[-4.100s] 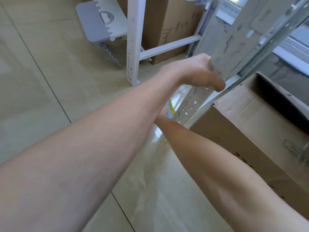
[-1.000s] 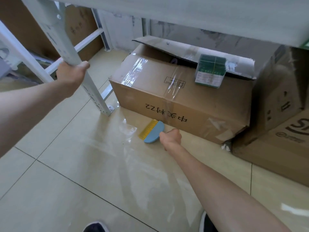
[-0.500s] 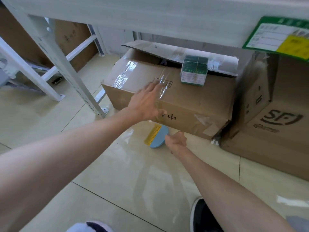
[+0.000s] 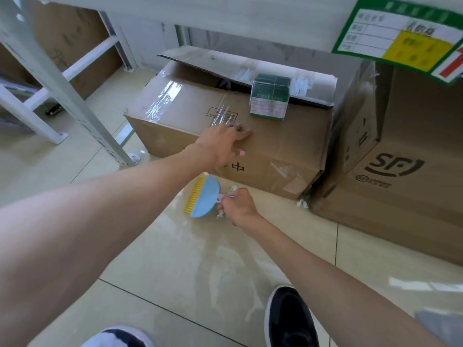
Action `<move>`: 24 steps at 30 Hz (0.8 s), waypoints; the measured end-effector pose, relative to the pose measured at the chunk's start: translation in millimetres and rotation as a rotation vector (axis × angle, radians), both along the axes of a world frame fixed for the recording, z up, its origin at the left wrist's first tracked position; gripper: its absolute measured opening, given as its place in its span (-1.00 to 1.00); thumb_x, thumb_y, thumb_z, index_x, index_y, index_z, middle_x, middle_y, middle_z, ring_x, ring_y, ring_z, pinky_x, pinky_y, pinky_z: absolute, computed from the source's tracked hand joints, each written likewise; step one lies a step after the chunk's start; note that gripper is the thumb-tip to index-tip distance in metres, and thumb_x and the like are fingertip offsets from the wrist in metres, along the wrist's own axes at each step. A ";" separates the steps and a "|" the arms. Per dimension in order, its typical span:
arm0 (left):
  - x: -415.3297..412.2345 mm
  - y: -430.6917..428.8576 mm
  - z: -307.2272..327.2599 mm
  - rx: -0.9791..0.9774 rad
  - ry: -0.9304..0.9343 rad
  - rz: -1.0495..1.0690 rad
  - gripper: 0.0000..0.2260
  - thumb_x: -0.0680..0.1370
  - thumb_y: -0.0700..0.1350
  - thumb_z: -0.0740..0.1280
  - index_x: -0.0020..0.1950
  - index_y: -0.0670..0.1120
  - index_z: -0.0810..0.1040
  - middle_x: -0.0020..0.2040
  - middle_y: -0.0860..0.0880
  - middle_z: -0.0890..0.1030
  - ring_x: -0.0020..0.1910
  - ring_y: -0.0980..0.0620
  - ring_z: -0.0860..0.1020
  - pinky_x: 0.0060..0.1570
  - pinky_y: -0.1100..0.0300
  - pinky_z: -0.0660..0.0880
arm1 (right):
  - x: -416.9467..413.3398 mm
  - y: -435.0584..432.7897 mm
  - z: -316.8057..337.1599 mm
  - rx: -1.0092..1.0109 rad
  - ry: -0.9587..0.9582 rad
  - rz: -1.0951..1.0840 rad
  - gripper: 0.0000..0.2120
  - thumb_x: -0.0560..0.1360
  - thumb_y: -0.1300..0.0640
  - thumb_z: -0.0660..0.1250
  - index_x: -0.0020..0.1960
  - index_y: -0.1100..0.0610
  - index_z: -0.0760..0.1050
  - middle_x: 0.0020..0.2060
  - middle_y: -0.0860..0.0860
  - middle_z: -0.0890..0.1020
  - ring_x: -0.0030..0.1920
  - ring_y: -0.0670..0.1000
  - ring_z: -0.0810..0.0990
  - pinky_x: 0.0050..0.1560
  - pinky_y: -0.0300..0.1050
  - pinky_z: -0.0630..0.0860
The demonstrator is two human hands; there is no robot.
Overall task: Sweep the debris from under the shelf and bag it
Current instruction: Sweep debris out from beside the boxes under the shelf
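My right hand (image 4: 239, 205) grips the handle of a small blue hand brush (image 4: 204, 199) with yellow bristles, low on the tiled floor in front of a taped cardboard box (image 4: 275, 149). White crumpled paper scraps (image 4: 233, 189) lie beside that hand, and another scrap (image 4: 302, 203) sits at the box's lower right corner. My left hand (image 4: 224, 142) rests flat, fingers spread, on the box's front top edge. The box stands under a white shelf board (image 4: 250, 11).
A white perforated shelf post (image 4: 65, 93) slants down to the floor at left. A second cardboard box with a black logo (image 4: 390, 171) stands at right. A small green packet (image 4: 270, 100) lies on the taped box. My shoes (image 4: 288, 319) are near the bottom edge.
My left hand let go of the shelf post and came to rest on the taped box. The brush in my right hand shifted slightly, and white scraps now show beside it.
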State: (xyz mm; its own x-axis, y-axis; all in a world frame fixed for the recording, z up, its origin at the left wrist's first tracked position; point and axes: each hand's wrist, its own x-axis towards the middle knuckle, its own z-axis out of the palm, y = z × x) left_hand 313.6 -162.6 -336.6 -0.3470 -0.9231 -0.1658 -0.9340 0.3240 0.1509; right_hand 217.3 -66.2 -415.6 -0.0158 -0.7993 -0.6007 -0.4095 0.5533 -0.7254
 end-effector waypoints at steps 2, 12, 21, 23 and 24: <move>-1.4 -1.1 1.8 -0.013 -0.009 0.000 -0.43 0.58 0.05 0.29 0.56 0.06 0.21 0.54 -0.04 0.25 0.49 -0.11 0.26 0.39 -0.08 0.30 | 18.4 -1.3 2.1 0.014 -0.045 -0.005 -0.87 0.47 0.15 0.26 -0.11 0.23 0.47 -0.14 0.12 0.69 -0.37 0.03 0.52 -0.45 -0.23 0.38; -1.5 -10.5 0.2 -0.056 -0.081 -0.035 -0.45 0.56 0.08 0.30 0.53 0.06 0.28 0.41 -0.04 0.44 0.35 -0.16 0.41 0.30 -0.06 0.38 | 66.7 -11.9 -16.4 -0.022 -0.026 -0.298 -0.70 0.58 0.18 0.18 0.19 0.36 0.48 0.17 0.27 0.57 0.20 0.24 0.54 0.09 -0.01 0.46; -10.7 -5.2 4.5 -0.019 -0.099 0.012 -0.45 0.58 0.04 0.29 0.55 0.02 0.24 0.47 -0.08 0.36 0.44 -0.14 0.32 0.38 -0.02 0.31 | 18.8 10.9 -23.9 0.038 0.086 -0.450 -0.69 0.59 0.16 0.22 0.21 0.37 0.43 0.21 0.31 0.53 0.21 0.29 0.52 0.11 0.04 0.46; -13.7 -2.4 6.3 -0.003 -0.091 0.032 -0.45 0.59 0.01 0.29 0.56 0.01 0.22 0.48 -0.08 0.35 0.45 -0.14 0.31 0.39 0.01 0.29 | 1.7 16.2 -18.2 0.022 0.122 -0.446 -0.70 0.57 0.17 0.22 0.18 0.38 0.43 0.18 0.31 0.54 0.19 0.29 0.52 0.07 0.04 0.46; -14.4 -1.8 7.6 0.006 -0.086 0.041 -0.44 0.59 0.00 0.29 0.56 0.00 0.22 0.48 -0.09 0.34 0.45 -0.14 0.31 0.39 0.02 0.29 | -7.2 18.5 -14.7 0.012 0.146 -0.439 -0.70 0.56 0.18 0.23 0.17 0.38 0.43 0.17 0.31 0.54 0.18 0.29 0.53 0.05 0.03 0.46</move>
State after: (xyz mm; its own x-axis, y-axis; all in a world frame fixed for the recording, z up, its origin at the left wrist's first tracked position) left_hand 299.2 -164.4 -329.0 -0.2928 -0.9352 -0.1990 -0.9561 0.2841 0.0718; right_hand 210.0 -47.7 -430.3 -0.4364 -0.6910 -0.5762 -0.2316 0.7051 -0.6702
